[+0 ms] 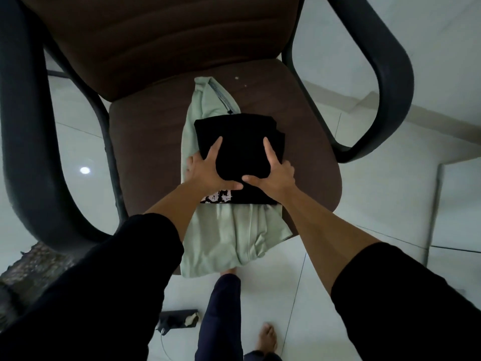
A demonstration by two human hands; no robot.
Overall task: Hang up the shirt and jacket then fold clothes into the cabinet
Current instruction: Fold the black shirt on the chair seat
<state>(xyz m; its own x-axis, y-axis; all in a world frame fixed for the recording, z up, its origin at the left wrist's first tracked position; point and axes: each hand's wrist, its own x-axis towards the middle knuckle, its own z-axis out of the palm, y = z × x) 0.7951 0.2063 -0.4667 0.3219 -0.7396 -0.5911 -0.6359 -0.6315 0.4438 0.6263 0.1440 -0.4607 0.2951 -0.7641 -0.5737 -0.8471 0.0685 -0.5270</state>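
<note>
A folded black shirt (242, 144) with a white print lies on a pale green garment (229, 235) draped over the seat's front edge.

We've got open brown seat (145, 142) either side of the clothes; the backrest (161, 43) ahead and both armrests (28, 142) box us in.
</note>
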